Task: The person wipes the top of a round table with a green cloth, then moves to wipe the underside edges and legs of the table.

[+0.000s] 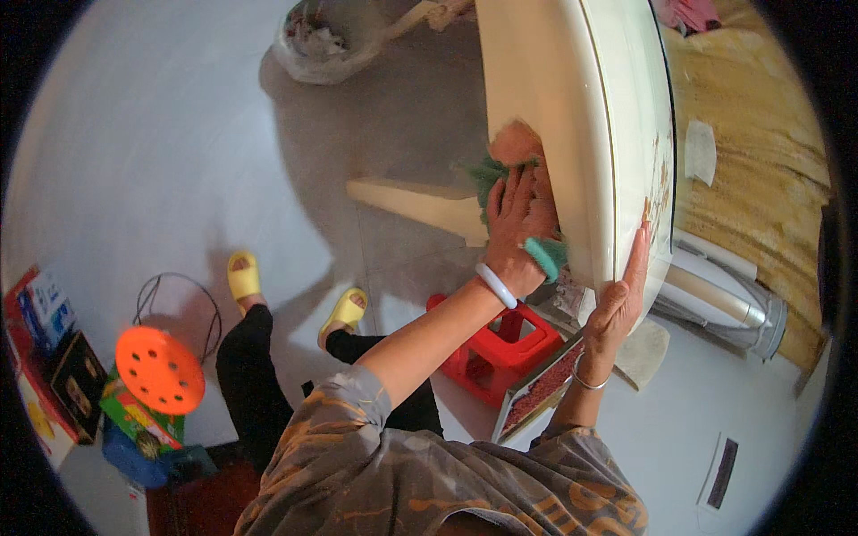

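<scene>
A cream-coloured table-like piece (pixel 559 98) stands at my right, its leg (pixel 416 201) jutting out to the left. My left hand (pixel 517 214), with a white bangle at the wrist, is pressed over a green cloth (pixel 487 179) against the inner side of the piece. Another green bit of the cloth sticks out beside the wrist. Part of the fingers is blurred, next to a brownish patch that I cannot make out. My right hand (pixel 624 290) lies along the outer edge with fingers stretched out straight, touching the rim and gripping nothing.
Below my arms stand a red plastic stool (pixel 483 380) and a framed panel (pixel 541 389). A bagged bin (pixel 323 45) is at the far side. An orange round stool (pixel 161 369) stands by boxes at left. A white cylindrical appliance (pixel 715 290) lies at right, near yellowish fabric (pixel 760 116).
</scene>
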`<state>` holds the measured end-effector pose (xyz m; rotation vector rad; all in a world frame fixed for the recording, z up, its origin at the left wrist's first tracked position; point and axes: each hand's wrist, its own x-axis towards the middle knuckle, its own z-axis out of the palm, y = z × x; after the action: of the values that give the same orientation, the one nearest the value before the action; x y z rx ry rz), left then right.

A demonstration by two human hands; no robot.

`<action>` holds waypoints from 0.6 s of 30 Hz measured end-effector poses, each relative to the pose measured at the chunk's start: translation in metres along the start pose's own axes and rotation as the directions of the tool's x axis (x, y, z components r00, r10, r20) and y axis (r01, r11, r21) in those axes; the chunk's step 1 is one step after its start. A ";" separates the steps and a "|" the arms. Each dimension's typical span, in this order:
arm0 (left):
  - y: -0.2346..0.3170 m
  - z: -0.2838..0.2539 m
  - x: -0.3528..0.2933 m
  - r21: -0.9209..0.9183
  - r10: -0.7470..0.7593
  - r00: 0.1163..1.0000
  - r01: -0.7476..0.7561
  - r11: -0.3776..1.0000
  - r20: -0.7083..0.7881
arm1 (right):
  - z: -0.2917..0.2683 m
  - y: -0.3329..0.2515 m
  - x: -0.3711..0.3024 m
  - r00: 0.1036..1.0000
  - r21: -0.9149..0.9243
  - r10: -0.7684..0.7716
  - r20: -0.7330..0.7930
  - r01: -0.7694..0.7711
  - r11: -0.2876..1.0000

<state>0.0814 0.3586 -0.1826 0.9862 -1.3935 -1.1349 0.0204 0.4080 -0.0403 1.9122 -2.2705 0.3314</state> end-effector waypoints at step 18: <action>-0.181 0.010 -0.065 -0.176 0.172 0.888 -0.106 0.979 0.426 | 0.023 0.006 -0.011 0.954 -0.041 -0.007 -0.301 -0.006 0.999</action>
<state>0.0766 0.3837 -0.3736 0.5262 -1.6774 -1.3855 0.0172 0.4133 -0.0657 1.7076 -2.0607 0.5320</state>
